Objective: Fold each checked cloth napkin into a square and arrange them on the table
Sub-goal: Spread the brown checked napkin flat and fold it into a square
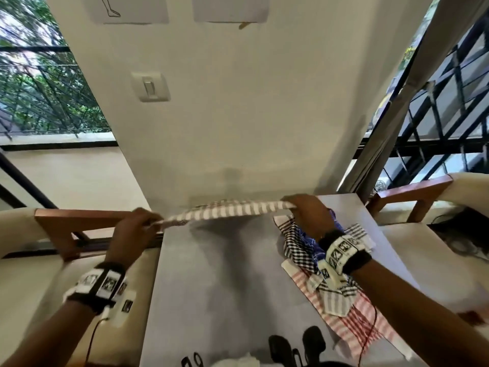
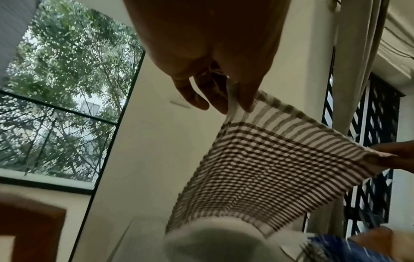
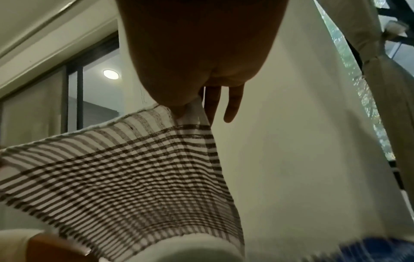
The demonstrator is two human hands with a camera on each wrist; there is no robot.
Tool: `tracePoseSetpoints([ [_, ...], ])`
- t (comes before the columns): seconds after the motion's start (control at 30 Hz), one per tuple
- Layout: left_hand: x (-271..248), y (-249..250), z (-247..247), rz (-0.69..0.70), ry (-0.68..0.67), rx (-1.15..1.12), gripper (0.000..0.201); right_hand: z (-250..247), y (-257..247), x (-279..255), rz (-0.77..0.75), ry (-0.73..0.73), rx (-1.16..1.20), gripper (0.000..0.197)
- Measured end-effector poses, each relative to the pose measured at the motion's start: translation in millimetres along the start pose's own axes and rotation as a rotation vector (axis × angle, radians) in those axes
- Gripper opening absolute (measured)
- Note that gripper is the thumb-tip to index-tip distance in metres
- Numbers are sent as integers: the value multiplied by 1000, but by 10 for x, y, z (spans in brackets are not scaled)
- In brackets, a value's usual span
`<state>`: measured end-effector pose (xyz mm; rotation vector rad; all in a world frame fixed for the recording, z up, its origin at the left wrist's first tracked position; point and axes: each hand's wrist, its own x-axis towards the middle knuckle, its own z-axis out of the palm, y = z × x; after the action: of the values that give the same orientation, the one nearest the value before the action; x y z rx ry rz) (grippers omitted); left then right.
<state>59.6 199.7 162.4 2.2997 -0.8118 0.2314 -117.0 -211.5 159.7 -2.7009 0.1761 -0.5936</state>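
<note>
Brown-checked napkin (image 1: 227,211) held taut above table (image 1: 211,287), L hand (image 1: 133,229) & R hand (image 1: 308,211) each pinching a top corner; light, limp cloth, best gripped at corners

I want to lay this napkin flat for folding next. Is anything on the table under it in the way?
Nothing visible does. The brown checked napkin hangs between left hand and right hand over bare grey table; the pile of napkins lies to the right.

brown-checked napkin (image 1: 227,211), grey table (image 1: 211,274)
</note>
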Motion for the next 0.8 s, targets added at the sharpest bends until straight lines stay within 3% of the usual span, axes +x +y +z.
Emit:
tracePoseSetpoints([
  [0.2, -1134, -375, 527, -97, -180, 7, 28, 844, 207, -1089, -48, -106, 105, 21],
  [0.27, -1408, -541, 716, -113, -270, -13, 20, 1098, 291, -1470, -42, -141, 114, 19],
  [0.3, -1548, -604, 792, -117, -312, -15, 10, 1216, 326, -1655, -34, -145, 108, 19],
  [0.4, -1908, -738, 1000, -100, -430, 6, 10, 1474, 415, -2134, 40, -191, 129, 36],
  [0.6, -2301, -993, 1120, -60, -591, 66, 21, 1597, 363, -2717, 209, -404, 183, 25],
  [0.73, -2350, -1135, 1096, -154, -648, 57, 20, 1569, 342, -2876, 288, -446, 226, 20],
  [0.8, -2301, -1129, 1056, -203, -740, 75, 10, 1549, 401, -2896, 334, -481, 227, 21],
])
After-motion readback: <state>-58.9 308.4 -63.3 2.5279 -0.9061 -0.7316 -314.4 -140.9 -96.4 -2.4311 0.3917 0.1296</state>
